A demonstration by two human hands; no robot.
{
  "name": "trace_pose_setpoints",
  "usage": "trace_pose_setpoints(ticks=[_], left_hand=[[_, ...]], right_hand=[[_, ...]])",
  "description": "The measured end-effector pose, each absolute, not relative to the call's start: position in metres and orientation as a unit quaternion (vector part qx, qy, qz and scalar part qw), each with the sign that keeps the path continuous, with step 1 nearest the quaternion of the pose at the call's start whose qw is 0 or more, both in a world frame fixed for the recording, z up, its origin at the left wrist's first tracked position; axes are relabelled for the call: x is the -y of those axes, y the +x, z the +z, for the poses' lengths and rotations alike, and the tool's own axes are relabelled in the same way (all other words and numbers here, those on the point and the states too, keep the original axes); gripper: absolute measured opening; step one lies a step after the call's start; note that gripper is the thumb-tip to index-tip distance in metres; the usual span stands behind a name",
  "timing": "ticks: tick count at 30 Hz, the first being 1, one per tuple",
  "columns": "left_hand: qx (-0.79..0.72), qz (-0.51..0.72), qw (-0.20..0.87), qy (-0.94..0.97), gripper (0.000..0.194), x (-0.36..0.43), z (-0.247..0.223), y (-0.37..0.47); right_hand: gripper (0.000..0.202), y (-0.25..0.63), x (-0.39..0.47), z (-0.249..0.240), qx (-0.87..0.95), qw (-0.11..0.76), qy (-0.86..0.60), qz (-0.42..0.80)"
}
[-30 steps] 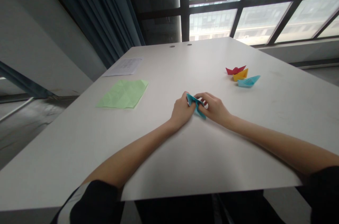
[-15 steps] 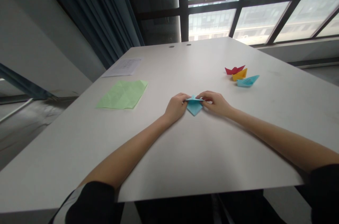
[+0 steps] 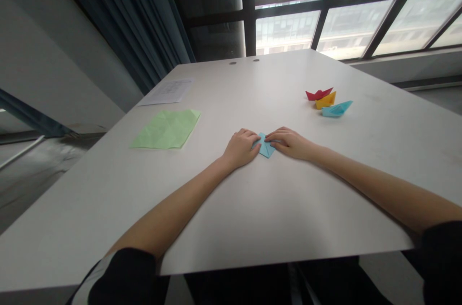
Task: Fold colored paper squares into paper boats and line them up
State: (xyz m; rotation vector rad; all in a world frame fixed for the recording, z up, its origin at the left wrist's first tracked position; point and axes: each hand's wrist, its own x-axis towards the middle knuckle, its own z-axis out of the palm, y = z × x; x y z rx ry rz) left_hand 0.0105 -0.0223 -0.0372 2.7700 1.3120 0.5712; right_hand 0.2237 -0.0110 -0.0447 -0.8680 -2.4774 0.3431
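Observation:
A small folded piece of light blue paper (image 3: 266, 149) lies flat on the white table (image 3: 252, 218) in front of me, a crease running down its middle. My left hand (image 3: 242, 147) has its fingers curled over the left edge of the paper, the thumb close to the lower part. From the other side, my right hand (image 3: 290, 143) pinches and presses the paper's right edge with fingertips and thumb. Parts of the paper are hidden under the fingers of both hands.
Three folded paper boats stand at the right: a red one (image 3: 319, 95), a yellow one (image 3: 327, 100) and a blue one (image 3: 337, 109). To the left lie a creased green paper sheet (image 3: 166, 129) and a printed white sheet (image 3: 168, 92). Windows stand behind the table.
The upper part of the blue paper stood up as a raised ridge between my fingers; now it is pressed flat. Both hands have come down lower onto it.

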Motion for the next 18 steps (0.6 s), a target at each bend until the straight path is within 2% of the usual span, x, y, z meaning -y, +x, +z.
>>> trace_pose_setpoints(ticks=[5, 13, 18], left_hand=[[-0.424, 0.134, -0.003, 0.896, 0.040, 0.0238, -0.0400, 0.0132], [-0.458, 0.003, 0.066, 0.886, 0.078, 0.0265, -0.0360, 0.0106], [-0.477, -0.005, 0.074, 0.876, 0.086, 0.0261, -0.0361, 0.0088]], right_hand=[[0.025, 0.2232, 0.0124, -0.0455, 0.908, 0.242, -0.329, 0.089], [0.040, 0.2270, 0.0118, -0.0452, 0.914, 0.221, -0.327, 0.099], [0.044, 0.2298, 0.0130, -0.0414, 0.913, 0.202, -0.337, 0.107]])
